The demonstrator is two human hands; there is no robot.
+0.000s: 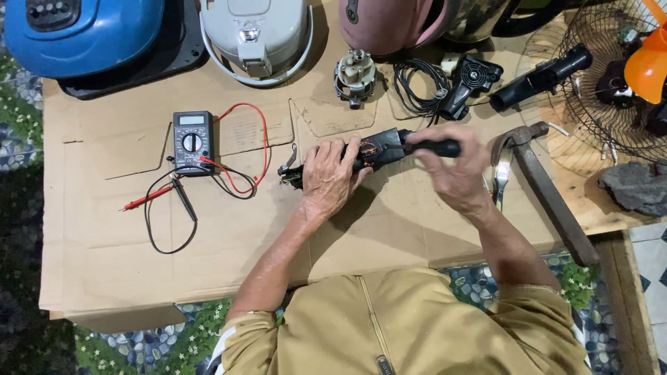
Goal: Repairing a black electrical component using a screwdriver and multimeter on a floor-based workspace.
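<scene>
My left hand (328, 177) presses down on a black opened motor device (381, 147) lying on the cardboard sheet (104, 229); copper windings show inside it. My right hand (455, 173) grips a black-handled tool (436, 147), a screwdriver by its look, with its tip pointing into the device from the right. Both hands meet over the device near the middle of the sheet.
A grey multimeter (192, 141) with red and black leads lies to the left. A hammer (545, 187) and a wrench (501, 182) lie to the right. Further back are a small motor (355, 75), a coiled cord (419, 85), black housing parts (540, 78), appliances and a fan grille (611, 83).
</scene>
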